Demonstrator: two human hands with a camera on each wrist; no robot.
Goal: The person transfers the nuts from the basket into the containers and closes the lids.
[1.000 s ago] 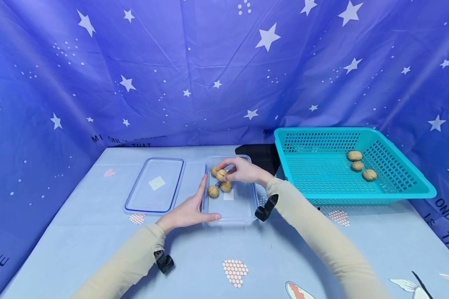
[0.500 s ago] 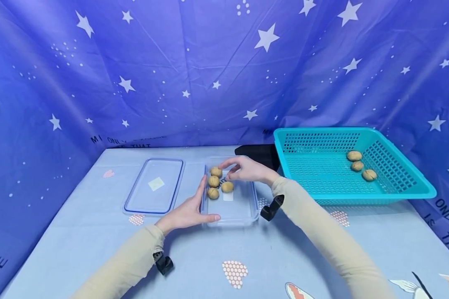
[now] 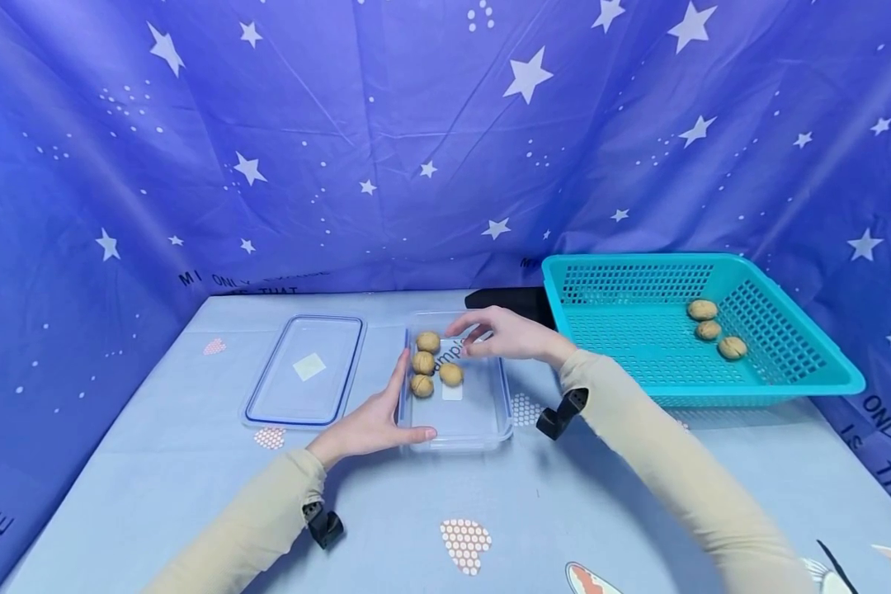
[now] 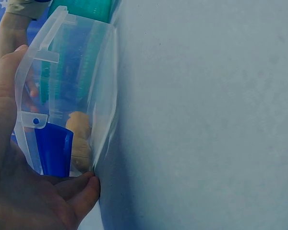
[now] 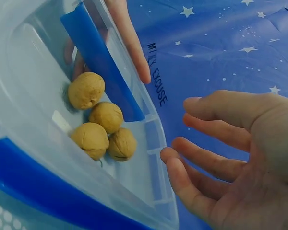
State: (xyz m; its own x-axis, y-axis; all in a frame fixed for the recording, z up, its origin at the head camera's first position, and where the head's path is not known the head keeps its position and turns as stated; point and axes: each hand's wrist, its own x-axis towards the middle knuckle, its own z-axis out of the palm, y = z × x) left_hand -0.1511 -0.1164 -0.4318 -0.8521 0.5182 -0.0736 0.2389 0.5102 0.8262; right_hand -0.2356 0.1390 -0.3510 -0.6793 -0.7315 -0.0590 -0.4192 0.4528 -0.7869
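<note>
A clear plastic food container (image 3: 483, 412) with blue clips sits in the middle of the table. Several walnuts (image 3: 422, 362) lie inside it, most in a row along its left wall and one (image 3: 451, 374) beside that row. My left hand (image 3: 371, 425) rests against the container's left side, index finger stretched along the wall and thumb at the front corner. Over the container's far right part is my right hand (image 3: 508, 334), its fingers loosely bent. In the right wrist view nothing lies between the right hand's fingers (image 5: 206, 158).
A clear lid (image 3: 304, 371) with a blue seal lies flat left of the container. On the right stands a teal perforated basket (image 3: 616, 346) holding three walnuts (image 3: 732, 348). A black object (image 3: 508, 304) sits behind, partly hidden by the basket. A starry curtain backs the table.
My right hand has let go of a walnut by the left wall and drawn back to the right. The walnuts now form a row there. My left hand stays put.
</note>
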